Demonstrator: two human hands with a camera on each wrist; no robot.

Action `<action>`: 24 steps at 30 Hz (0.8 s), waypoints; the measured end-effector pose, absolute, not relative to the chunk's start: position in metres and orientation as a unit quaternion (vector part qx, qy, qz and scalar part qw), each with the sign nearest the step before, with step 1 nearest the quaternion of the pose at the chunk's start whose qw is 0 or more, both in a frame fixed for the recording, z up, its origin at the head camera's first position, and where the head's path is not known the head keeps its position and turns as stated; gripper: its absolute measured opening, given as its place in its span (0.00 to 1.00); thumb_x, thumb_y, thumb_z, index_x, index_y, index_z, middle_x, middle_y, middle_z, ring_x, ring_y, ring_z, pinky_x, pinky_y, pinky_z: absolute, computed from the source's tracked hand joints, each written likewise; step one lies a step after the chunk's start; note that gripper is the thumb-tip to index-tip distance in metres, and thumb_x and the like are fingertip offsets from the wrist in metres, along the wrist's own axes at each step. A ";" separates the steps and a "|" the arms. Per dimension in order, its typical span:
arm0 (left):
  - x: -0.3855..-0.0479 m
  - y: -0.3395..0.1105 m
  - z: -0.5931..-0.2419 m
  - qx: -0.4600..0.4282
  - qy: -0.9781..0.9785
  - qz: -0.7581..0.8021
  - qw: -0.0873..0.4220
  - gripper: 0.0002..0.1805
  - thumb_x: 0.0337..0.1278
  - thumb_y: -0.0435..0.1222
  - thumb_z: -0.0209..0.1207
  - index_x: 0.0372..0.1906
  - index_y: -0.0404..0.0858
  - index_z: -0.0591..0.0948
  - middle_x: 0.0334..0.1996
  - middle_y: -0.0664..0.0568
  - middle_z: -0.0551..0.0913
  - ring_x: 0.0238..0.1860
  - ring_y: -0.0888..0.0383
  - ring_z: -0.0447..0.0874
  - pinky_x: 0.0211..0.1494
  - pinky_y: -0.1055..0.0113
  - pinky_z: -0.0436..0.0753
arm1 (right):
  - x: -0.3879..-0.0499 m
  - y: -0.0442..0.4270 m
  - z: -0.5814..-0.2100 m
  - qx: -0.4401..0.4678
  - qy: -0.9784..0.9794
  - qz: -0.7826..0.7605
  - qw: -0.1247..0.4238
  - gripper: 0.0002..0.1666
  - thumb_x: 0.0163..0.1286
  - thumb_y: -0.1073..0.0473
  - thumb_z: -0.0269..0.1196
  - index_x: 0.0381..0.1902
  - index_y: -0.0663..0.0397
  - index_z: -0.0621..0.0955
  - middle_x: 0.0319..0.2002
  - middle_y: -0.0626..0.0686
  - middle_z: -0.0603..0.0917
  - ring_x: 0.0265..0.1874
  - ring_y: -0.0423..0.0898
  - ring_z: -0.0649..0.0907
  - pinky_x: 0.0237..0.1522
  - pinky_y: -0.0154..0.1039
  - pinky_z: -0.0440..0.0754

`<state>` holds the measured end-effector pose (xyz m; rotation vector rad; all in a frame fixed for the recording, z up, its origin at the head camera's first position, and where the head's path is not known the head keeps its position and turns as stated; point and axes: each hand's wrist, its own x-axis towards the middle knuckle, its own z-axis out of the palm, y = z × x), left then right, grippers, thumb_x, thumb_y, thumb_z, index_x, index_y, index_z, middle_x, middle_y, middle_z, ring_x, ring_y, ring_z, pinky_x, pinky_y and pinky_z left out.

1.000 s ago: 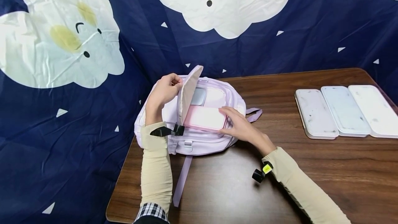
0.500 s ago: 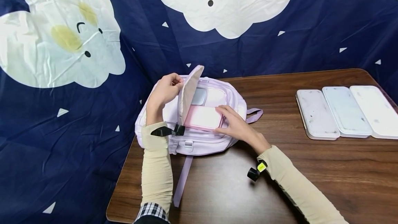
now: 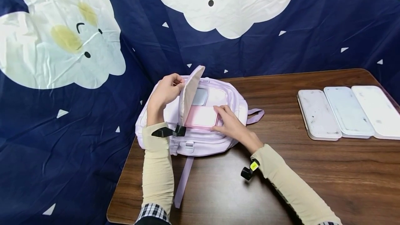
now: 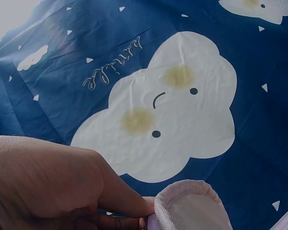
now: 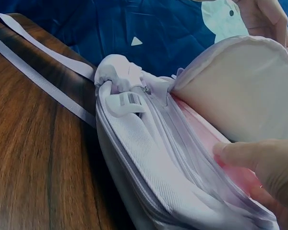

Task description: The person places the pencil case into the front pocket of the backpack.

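A lilac backpack (image 3: pixel 215 148) lies on the table with its front pocket unzipped. My left hand (image 3: pixel 164 91) pinches the edge of the pocket flap (image 3: pixel 189 94) and holds it up; the left wrist view shows thumb and fingers on the flap's zipped rim (image 4: pixel 164 213). My right hand (image 3: pixel 232 124) grips the near end of a flat pink case (image 3: pixel 200 116) between thumb and fingers. That case lies in the pocket opening, its left end hidden behind the flap. In the right wrist view, the thumb (image 5: pixel 235 153) presses on the pink case (image 5: pixel 204 134). A grey-blue case (image 3: pixel 200 96) shows deeper in the pocket.
Three flat cases lie side by side at the table's right: greyish (image 3: pixel 318 114), pale blue (image 3: pixel 348 110) and white (image 3: pixel 375 110). A strap (image 3: pixel 184 183) hangs toward the front, and a loop (image 3: pixel 256 115) sticks out right. A blue cloud-print curtain (image 3: pixel 256 55) stands behind.
My right hand has moved left with the pink case, which has slid farther into the pocket under the flap. The left hand and the flap have stayed in place.
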<state>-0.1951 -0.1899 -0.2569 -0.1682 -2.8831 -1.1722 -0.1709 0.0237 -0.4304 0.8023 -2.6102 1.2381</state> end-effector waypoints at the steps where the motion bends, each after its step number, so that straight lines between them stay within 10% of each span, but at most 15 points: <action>1: -0.195 -0.190 -0.257 -0.054 -0.925 -0.376 0.012 0.08 0.63 0.30 0.50 0.41 0.30 0.77 0.35 0.45 0.77 0.33 0.56 0.72 0.35 0.68 0.72 | -0.170 0.022 -0.430 0.261 -0.870 0.413 0.065 0.48 0.49 0.52 0.76 0.65 0.61 0.68 0.51 0.61 0.74 0.48 0.52 0.77 0.56 0.46 0.76; 24: -0.196 -0.190 -0.259 -0.060 -0.922 -0.381 0.005 0.08 0.63 0.29 0.50 0.41 0.29 0.77 0.35 0.45 0.77 0.33 0.56 0.72 0.36 0.68 0.71 | -0.172 0.004 -0.421 0.231 -0.836 0.497 -0.009 0.30 0.63 0.73 0.52 0.65 0.73 0.65 0.49 0.65 0.80 0.48 0.54 0.83 0.54 0.43 0.79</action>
